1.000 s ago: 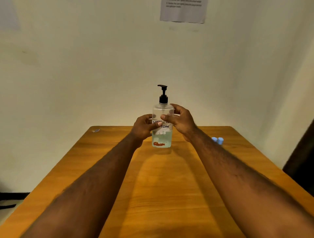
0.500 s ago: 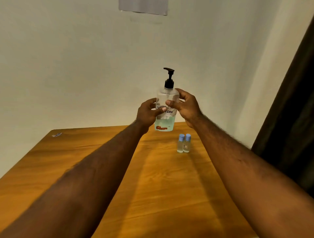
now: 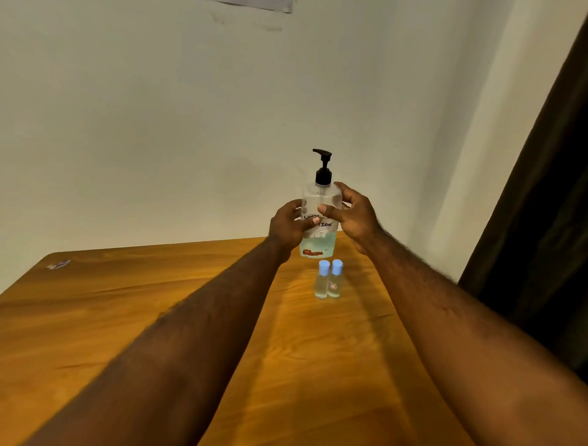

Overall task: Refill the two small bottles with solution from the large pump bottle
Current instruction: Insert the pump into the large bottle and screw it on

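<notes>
Pump bottle (image 3: 321,199) is up between both hands, upright, over the far end of the wooden table (image 3: 95,318). Left hand (image 3: 288,227) is wrapped round its left side with the thumb across the front. Right hand (image 3: 356,216) curls round the right side, thumb on the front too, so most of the handwritten label is covered. Bluish liquid only fills the bottom part. It looks lifted clear of the table, though from this angle I can't really be sure. Just in front of it stand the plain small bottle (image 3: 322,281) and the labelled small bottle (image 3: 334,280), blue caps on, touching side by side, between the two forearms. Other stuff: a little scrap (image 3: 59,264) at the far left corner, a paper (image 3: 254,3) on the wall up top, dark curtain (image 3: 541,223) down the right.
</notes>
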